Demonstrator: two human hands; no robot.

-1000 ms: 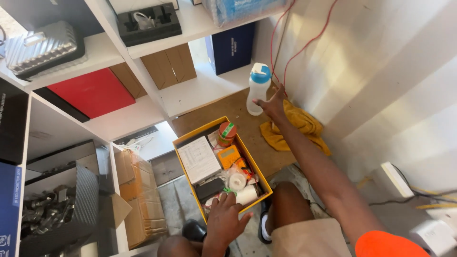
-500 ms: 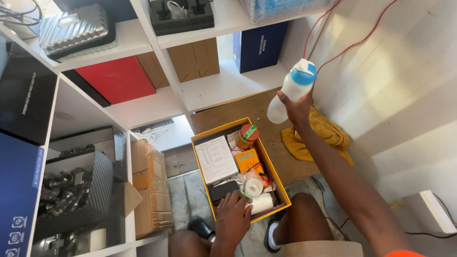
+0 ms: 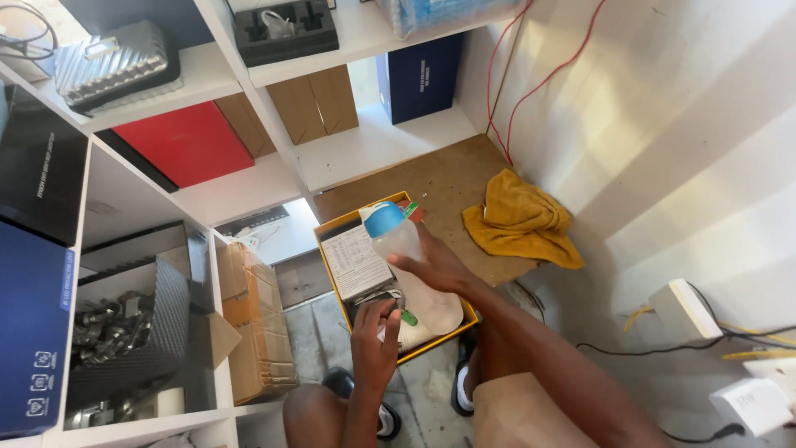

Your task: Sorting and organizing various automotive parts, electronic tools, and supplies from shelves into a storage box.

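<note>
The person's right hand [image 3: 435, 265] is wrapped around a white plastic bottle with a blue cap [image 3: 396, 241], gripping it at mid-body and holding it tilted, cap toward the upper left, just above the centre of the frame. The bottle hangs over a yellow-rimmed box [image 3: 332, 282] that sits on the floor between the person's knees.

The left hand [image 3: 375, 336] is down in the near end of that box, fingers bent and spread over the contents; whether it actually clasps anything I cannot tell. Just beside its fingertips lies a small green piece [image 3: 409, 317]. A printed paper sheet [image 3: 358, 261] lies flat in the far left part of the box, and something red shows at the far corner behind the bottle's cap.

To the right of the box, a crumpled mustard-yellow cloth [image 3: 521, 222] lies on a brown board [image 3: 431, 178] against the white wall. Red wires [image 3: 531, 83] run down that wall at upper centre. White shelving fills the left half of the frame, holding a red box [image 3: 186, 145], a dark blue box [image 3: 427, 79] and a ribbed silver case [image 3: 116, 62]. A cardboard box [image 3: 253, 332] stands at lower left, beside the person's left knee.
</note>
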